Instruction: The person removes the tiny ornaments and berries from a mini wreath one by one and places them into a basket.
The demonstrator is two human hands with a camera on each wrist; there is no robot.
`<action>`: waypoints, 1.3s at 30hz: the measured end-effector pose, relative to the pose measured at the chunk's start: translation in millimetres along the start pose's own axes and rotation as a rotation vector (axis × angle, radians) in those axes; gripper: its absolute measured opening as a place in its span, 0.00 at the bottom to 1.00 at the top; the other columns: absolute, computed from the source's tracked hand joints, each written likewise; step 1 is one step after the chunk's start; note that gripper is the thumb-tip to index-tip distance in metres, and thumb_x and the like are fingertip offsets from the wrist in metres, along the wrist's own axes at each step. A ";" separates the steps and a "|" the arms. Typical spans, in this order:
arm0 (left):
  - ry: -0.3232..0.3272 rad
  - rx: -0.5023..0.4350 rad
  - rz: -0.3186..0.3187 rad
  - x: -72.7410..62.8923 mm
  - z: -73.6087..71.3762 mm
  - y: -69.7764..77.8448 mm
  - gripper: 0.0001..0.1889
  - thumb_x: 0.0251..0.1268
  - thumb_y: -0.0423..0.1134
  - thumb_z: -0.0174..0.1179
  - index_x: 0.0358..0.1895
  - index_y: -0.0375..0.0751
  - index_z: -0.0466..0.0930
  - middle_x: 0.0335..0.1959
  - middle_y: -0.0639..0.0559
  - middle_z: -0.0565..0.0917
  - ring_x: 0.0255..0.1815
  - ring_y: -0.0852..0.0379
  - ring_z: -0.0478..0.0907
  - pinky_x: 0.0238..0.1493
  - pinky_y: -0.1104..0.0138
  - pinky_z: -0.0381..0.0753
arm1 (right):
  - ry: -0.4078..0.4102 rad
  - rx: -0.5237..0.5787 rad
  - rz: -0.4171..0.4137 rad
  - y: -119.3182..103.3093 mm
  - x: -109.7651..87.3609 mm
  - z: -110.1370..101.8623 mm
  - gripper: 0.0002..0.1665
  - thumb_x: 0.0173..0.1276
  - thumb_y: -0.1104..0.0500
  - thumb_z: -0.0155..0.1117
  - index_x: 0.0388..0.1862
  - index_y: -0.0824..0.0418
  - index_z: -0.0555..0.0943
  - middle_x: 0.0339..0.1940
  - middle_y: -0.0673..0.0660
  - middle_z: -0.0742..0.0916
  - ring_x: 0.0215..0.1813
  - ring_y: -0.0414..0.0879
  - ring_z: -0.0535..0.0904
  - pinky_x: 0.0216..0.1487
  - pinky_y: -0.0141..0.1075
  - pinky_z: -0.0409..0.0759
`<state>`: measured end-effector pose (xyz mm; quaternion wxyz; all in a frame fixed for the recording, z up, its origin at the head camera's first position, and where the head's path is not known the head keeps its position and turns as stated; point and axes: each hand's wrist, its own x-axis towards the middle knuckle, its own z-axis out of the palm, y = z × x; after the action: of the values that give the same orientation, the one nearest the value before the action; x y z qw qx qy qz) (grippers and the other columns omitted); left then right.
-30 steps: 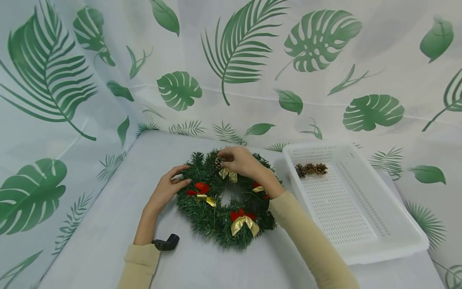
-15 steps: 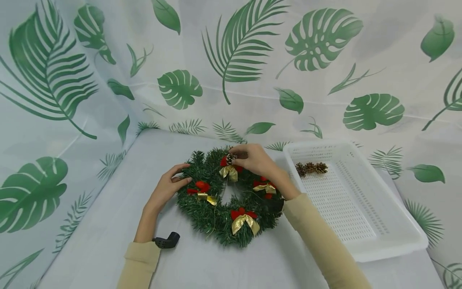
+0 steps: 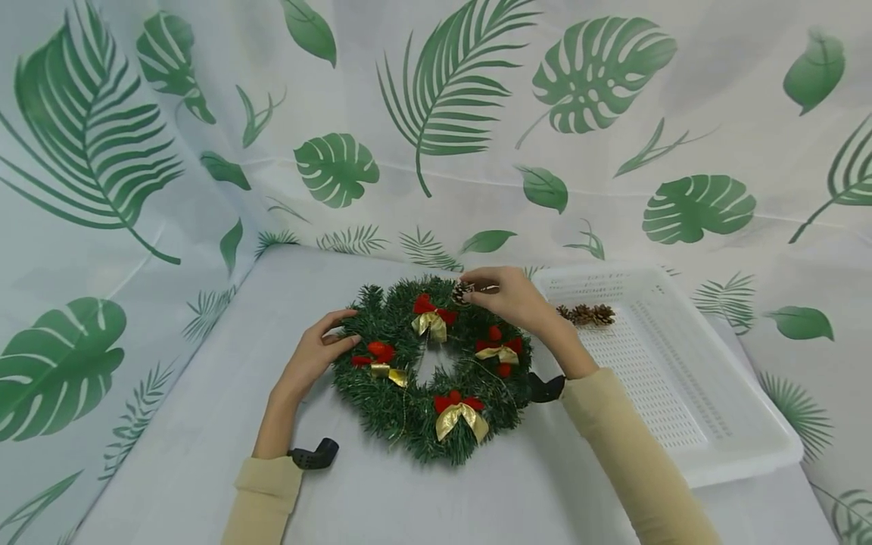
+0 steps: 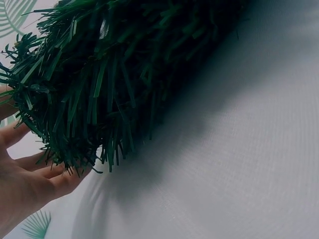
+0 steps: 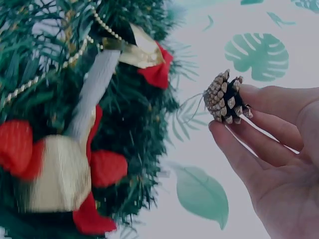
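Note:
A round green tinsel wreath (image 3: pixel 381 401) with red and gold bows lies on the table. At its left edge my left hand (image 3: pixel 316 356) holds it, thumb and fingers curved at the tinsel; in the left wrist view the fingertips partly disappear behind the green strands (image 4: pixel 94 94). Over the wreath's far right part, my right hand (image 3: pixel 507 297) pinches a small pine cone (image 5: pixel 224 98) between thumb and fingers. A thin wire loop sticks out from the cone's end, beside the wreath's bows (image 5: pixel 55 169) in the right wrist view.
A white perforated basket (image 3: pixel 736 378) stands to the right, with several brown pine cones (image 3: pixel 593 315) near its far left corner. Black wrist devices (image 3: pixel 316 454) sit at both cuffs. A white leaf-print curtain (image 3: pixel 463 204) hangs behind the table.
My right hand has moved to the right with the pine cone, from the wreath's top bow to its far right part, uncovering the top and right bows. The left hand stays put.

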<state>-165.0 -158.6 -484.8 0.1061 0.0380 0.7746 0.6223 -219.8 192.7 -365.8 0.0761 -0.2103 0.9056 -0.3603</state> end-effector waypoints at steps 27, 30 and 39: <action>0.000 0.007 0.003 -1.1 0.5 2.4 0.30 0.75 0.46 0.63 0.77 0.54 0.67 0.83 0.41 0.57 0.73 0.34 0.70 0.70 0.39 0.70 | 0.110 0.044 0.139 42.9 -52.4 -51.5 0.26 0.75 0.50 0.68 0.67 0.60 0.82 0.68 0.63 0.83 0.67 0.62 0.81 0.61 0.57 0.81; 0.000 0.008 0.005 -1.9 0.2 2.5 0.30 0.76 0.46 0.63 0.77 0.53 0.67 0.83 0.41 0.56 0.73 0.34 0.70 0.70 0.39 0.70 | 0.122 0.033 0.155 48.4 -58.7 -56.5 0.27 0.76 0.49 0.67 0.68 0.60 0.81 0.67 0.63 0.83 0.68 0.62 0.80 0.58 0.56 0.81; -0.002 0.006 0.006 -1.8 0.8 3.0 0.30 0.76 0.46 0.63 0.77 0.54 0.67 0.83 0.41 0.56 0.73 0.34 0.70 0.70 0.39 0.70 | 0.169 0.036 0.256 72.4 -78.1 -72.3 0.29 0.76 0.46 0.65 0.69 0.60 0.80 0.65 0.65 0.84 0.68 0.61 0.79 0.60 0.49 0.80</action>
<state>-163.3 -157.5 -481.8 0.1046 0.0413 0.7761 0.6204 -194.0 318.8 -363.8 0.0487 -0.0605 0.9216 -0.3803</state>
